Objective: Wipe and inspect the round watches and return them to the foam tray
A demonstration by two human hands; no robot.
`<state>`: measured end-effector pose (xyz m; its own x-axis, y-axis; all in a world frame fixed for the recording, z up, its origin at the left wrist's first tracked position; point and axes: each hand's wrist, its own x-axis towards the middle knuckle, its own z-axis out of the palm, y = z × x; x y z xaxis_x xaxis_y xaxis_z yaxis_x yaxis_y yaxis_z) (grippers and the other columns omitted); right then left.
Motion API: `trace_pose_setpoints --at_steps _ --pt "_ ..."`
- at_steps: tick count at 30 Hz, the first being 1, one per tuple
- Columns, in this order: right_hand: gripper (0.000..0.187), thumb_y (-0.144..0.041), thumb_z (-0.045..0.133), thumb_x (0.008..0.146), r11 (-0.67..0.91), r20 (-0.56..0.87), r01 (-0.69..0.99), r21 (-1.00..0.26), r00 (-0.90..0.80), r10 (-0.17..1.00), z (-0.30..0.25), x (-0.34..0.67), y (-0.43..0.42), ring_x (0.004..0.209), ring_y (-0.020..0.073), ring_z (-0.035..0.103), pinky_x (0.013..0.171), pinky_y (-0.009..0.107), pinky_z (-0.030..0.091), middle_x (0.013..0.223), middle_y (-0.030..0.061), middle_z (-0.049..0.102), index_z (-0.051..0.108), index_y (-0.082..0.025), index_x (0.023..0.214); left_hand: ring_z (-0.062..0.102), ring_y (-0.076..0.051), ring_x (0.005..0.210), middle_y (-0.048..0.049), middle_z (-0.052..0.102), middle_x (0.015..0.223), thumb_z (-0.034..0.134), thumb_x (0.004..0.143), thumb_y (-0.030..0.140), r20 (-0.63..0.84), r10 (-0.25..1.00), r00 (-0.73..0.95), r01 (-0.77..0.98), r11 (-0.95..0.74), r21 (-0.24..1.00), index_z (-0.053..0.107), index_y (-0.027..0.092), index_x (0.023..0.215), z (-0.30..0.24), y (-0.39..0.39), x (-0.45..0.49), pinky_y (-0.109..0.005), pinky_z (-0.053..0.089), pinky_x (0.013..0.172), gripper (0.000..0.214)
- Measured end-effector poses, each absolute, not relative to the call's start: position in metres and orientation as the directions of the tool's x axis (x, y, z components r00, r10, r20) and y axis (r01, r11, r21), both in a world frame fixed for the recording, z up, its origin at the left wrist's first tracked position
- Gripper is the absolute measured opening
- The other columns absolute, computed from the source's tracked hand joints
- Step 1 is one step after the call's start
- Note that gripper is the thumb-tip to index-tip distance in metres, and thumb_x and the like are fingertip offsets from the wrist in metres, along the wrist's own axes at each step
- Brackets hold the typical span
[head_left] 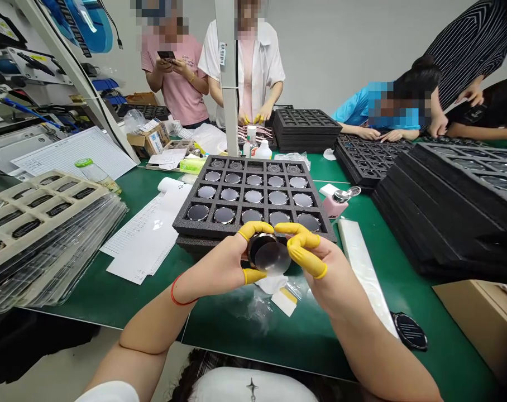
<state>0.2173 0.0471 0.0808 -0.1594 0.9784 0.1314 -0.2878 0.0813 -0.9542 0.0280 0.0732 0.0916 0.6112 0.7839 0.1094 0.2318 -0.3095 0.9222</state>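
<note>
Gripping round dark case (261, 242) in left hand (222, 263) and pinching translucent disc (273, 260) with right hand (326, 265), just on the near side of foam tray (203, 230), apparently separating or aligning both; next, likely requiring steady, edge-only handling.

The case (257, 240) is round and dark, with a shiny edge; it is held tilted in the left hand (228, 258). The disc (273, 259) is round, grey and half-clear, at the fingers of the right hand (323, 259), and it covers part of the case.
</note>
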Motion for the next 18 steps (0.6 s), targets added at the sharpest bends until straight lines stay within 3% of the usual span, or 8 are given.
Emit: trace_pose_setpoints --at_steps 4,8,13,18 --pt "0.005 -0.032 0.073 0.081 0.012 0.078 -0.331 -0.943 -0.184 0.98 0.0813 0.2163 0.048 0.088 0.0163 0.066 0.082 0.03 0.053 0.102 -0.0014 0.072 0.071 -0.027 0.082 0.061 -0.021 0.105 -0.0063 0.054 0.13 0.07 0.079 0.02 0.121 0.792 0.599 0.294 -0.357 0.886 0.047 0.026 0.125 0.0897 0.0735 0.0274 -0.03 0.051 0.087 0.053" --pt "0.004 -0.031 0.071 0.083 -0.012 0.054 -0.318 -0.948 -0.197 0.979 0.0824 0.2174 0.0465 0.086 0.0148 0.065 0.078 0.027 0.053 0.095 -0.0023 0.073 0.071 -0.028 0.085 0.061 -0.021 0.105 -0.0056 0.054 0.13 0.069 0.08 0.02 0.122 0.784 0.609 0.303 -0.372 0.877 0.045 0.027 0.126 0.0912 0.072 0.0261 -0.03 0.051 0.087 0.053" --pt "0.012 -0.031 0.071 0.083 -0.014 0.06 -0.318 -0.948 -0.22 0.974 0.0822 0.2163 0.0485 0.088 0.0155 0.065 0.078 0.028 0.053 0.099 -0.001 0.073 0.073 -0.03 0.095 0.06 -0.019 0.107 -0.0037 0.054 0.13 0.068 0.082 0.021 0.158 0.768 0.621 0.287 -0.41 0.866 0.046 0.027 0.126 0.0933 0.0707 0.0256 -0.026 0.05 0.089 0.05" --pt "0.012 -0.031 0.072 0.082 -0.001 0.067 -0.304 -0.953 -0.214 0.975 0.0829 0.2148 0.0485 0.092 0.0171 0.065 0.08 0.029 0.053 0.104 0.0001 0.072 0.073 -0.029 0.093 0.061 -0.017 0.108 -0.0031 0.054 0.131 0.068 0.082 0.018 0.194 0.752 0.63 0.262 -0.441 0.858 0.045 0.026 0.128 0.094 0.0709 0.0258 -0.023 0.049 0.091 0.052"
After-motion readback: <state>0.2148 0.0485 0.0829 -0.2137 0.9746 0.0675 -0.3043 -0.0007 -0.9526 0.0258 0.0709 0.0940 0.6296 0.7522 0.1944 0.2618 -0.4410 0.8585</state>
